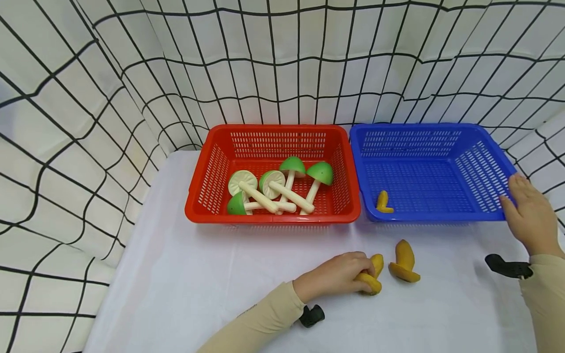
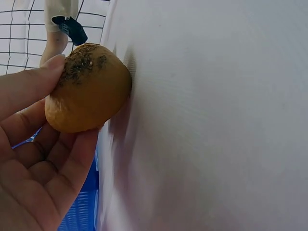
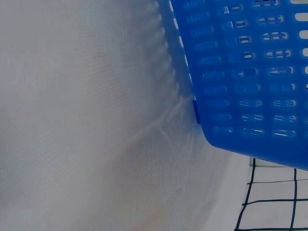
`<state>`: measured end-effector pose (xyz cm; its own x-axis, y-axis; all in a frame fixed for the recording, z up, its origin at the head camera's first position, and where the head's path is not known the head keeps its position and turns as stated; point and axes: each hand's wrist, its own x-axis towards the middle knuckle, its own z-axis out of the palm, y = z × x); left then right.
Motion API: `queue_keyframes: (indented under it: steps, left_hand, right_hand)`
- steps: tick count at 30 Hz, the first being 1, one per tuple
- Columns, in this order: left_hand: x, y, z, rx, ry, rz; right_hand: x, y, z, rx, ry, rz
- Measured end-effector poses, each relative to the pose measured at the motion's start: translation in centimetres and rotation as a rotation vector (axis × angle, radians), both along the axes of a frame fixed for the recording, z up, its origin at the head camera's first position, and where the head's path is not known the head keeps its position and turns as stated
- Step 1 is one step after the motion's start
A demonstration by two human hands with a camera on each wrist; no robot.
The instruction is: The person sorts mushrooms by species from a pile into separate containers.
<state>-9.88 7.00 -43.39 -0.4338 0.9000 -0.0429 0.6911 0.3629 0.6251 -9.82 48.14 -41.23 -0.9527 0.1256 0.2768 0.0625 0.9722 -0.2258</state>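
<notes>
My left hand [image 1: 337, 277] pinches a yellow toy mushroom [image 1: 375, 262] low over the white table. The left wrist view shows the thumb and fingers round its rounded, dark-speckled cap [image 2: 89, 91]. Just right of it another yellow mushroom [image 1: 404, 262] stands cap-down on the cloth. My right hand [image 1: 534, 215] grips the right rim of the blue basket [image 1: 423, 216], its thumb over the edge. A small yellow mushroom [image 1: 383, 202] lies inside that basket at the front left. The right wrist view shows the basket's slotted outer wall [image 3: 250, 96], and the right hand is out of that frame.
A red basket [image 1: 273, 218] stands close to the left of the blue one, holding several green-capped mushrooms [image 1: 320, 172] with pale stems. Black netting [image 1: 282, 59] over white cloth borders the back and sides. Each wrist carries a black device [image 1: 507, 266].
</notes>
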Motion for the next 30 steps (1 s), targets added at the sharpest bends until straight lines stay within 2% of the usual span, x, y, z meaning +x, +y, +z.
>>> queue_keyframes:
  steps: [7, 15, 23, 30]
  left_hand:
    - [0.2, 0.0, 0.1, -0.009, -0.035, -0.016]
    - [0.4, 0.2, -0.6, 0.04, -0.101, 0.008]
    - [0.4, 0.1, -0.8, 0.047, -0.096, 0.021]
    - [0.4, -0.1, -1.0, 0.088, -0.091, 0.044]
  right_hand:
    - [0.0, 0.0, 0.1, -0.008, 0.024, 0.02]
    - [0.0, 0.1, 0.0, -0.013, 0.029, 0.018]
    - [0.0, 0.0, 0.0, -0.007, 0.009, 0.0]
    - [0.0, 0.0, 0.1, -0.008, 0.02, 0.008]
